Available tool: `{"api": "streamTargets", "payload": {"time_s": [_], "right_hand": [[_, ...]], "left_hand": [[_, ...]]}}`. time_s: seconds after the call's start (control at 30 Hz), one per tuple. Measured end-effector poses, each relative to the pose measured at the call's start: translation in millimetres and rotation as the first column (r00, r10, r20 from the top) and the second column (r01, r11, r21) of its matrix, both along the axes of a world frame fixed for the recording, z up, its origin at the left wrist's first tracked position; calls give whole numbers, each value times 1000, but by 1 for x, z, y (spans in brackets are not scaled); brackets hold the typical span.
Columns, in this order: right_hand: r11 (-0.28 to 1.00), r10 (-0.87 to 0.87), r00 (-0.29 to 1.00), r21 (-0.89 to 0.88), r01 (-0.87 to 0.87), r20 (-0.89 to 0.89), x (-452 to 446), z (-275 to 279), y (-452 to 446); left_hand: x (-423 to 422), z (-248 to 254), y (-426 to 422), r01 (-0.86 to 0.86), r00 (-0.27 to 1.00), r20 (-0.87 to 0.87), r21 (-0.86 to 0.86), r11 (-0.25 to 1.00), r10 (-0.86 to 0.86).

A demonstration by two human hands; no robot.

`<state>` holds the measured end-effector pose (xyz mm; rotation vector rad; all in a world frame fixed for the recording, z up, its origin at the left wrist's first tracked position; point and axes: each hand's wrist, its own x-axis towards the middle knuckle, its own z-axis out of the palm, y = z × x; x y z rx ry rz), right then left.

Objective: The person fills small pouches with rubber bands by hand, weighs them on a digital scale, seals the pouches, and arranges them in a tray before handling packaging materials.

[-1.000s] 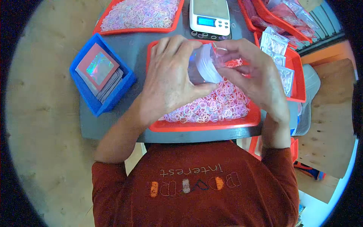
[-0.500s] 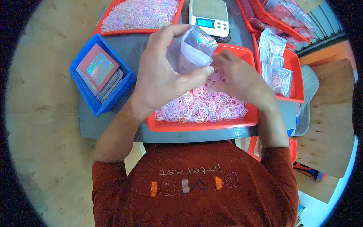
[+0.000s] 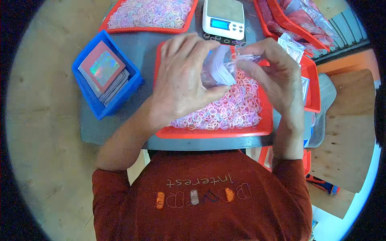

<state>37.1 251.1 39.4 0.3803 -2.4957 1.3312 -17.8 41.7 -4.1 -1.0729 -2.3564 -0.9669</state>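
My left hand is wrapped round a small clear plastic bag with a whitish band, its mouth turned to the right. At that mouth, my right hand pinches a few small pastel rings that look like rubber bands, between thumb and fingers. Both hands are above a red tray holding a heap of pink and white rubber bands. The bag's inside is mostly hidden by my left hand.
A digital scale stands behind the tray, some loose bands near it. At left is a blue basket of flat pouches. Another red tray of bands lies at the back. Filled bags sit in a red tray at right.
My right hand has risen from the heap of bands to the bag's mouth, with bands in its fingers. My left hand has shifted slightly and turned the bag's opening toward it.
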Motion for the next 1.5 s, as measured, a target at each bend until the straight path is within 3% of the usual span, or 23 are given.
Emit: {"api": "streamTargets", "payload": {"time_s": [0.13,0.33,0.43,0.53,0.7,0.73,0.87,0.97,1.13,1.23,1.33,1.5], "right_hand": [[995,48,997,92,-43,-52,3,-1,-5],[999,-36,998,-22,37,43,7,2,-9],[998,3,1000,68,-2,-13,6,4,-8],[982,-28,999,-190,19,-45,2,-1,-15],[972,-77,996,-219,87,52,4,8,-1],[970,-59,997,-233,69,50,3,6,1],[962,31,999,-274,-20,36,7,11,-7],[971,119,993,-210,-112,17,14,15,-13],[992,75,993,-96,-84,-96,11,3,-21],[995,82,977,65,-71,-195,13,8,-24],[997,34,976,74,-18,-216,11,10,-18],[999,-12,975,44,22,-221,9,11,-14]], "left_hand": [[2,-2,1,-18,1000,-19,4,1000,18],[1,-4,-1,2,1000,26,60,998,-3],[1,-4,0,12,1000,12,71,997,-13],[2,-1,-1,24,1000,5,98,995,-25],[1,5,-5,43,991,108,316,948,-81],[-1,5,-6,58,997,30,302,952,-70],[2,3,-4,54,997,30,325,944,-67],[-1,-2,-1,66,996,26,395,916,-83],[0,-4,0,40,997,44,416,908,-64],[2,3,-4,5,1000,-16,309,951,0],[1,5,-6,41,998,25,335,941,-53],[-2,8,-8,91,996,-54,335,938,-77]]}}
